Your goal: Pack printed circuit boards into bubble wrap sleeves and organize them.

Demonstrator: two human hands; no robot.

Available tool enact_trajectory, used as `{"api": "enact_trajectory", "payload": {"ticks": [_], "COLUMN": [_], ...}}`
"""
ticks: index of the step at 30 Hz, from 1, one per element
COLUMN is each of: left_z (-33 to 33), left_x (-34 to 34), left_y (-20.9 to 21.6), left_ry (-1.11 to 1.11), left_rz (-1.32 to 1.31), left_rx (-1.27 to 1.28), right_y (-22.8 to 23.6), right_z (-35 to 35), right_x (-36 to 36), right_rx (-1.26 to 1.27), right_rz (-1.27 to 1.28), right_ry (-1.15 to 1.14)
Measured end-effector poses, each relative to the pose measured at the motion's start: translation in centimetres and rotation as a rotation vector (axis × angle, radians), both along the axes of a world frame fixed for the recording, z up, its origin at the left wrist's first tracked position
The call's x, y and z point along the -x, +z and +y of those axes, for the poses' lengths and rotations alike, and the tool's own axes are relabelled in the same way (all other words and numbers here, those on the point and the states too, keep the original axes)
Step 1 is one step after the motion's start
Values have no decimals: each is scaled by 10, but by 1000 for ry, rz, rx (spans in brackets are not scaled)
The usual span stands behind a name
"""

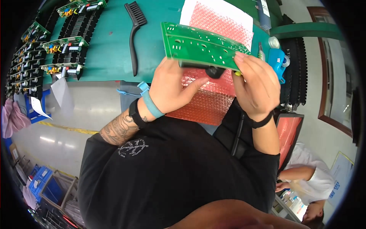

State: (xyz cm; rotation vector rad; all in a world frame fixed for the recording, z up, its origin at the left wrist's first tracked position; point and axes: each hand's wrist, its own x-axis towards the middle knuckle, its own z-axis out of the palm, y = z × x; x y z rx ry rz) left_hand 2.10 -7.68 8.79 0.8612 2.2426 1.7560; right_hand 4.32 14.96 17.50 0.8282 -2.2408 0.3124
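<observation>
A green circuit board (pixel 198 47), its solder side toward me, is raised and tilted over the front edge of the bench. My right hand (pixel 259 82) pinches its right end, fingertips on the face. At its lower left edge is my left hand (pixel 171 84), thumb stretched out below; its other fingers are hidden behind the board, which it appears to support. Dark parts (pixel 214 71) stick out under the board. Directly below hangs a red bubble-wrap bag (pixel 202 105) over the bench edge. Farther back, more pink bubble wrap (pixel 219 19) lies on a white sheet (pixel 186 13).
A black brush (pixel 134 38) lies on the green bench mat (pixel 105 49). Black racks (pixel 72 32) with several populated circuit boards stand at the left. A blue tape dispenser (pixel 276 63) sits at the right. Another person (pixel 309 171) is at the lower right.
</observation>
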Motion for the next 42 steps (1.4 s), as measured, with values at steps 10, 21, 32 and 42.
{"api": "enact_trajectory", "payload": {"ticks": [10, 21, 32, 42], "left_z": [29, -18, -6, -22], "left_x": [6, 24, 9, 58], "left_y": [-21, -17, -23, -64], "left_ry": [-114, -401, -620, -711], "left_rz": [-705, -1006, -1244, -1386], "left_rx": [-991, -1467, -1474, -1091], "right_y": [-53, -84, -87, -120], "right_z": [-40, 22, 29, 36], "right_x": [-11, -44, -56, -57], "right_rx": [156, 214, 153, 297], "right_rz": [-257, -686, -647, -467], "right_ry": [-46, -441, -421, -399]}}
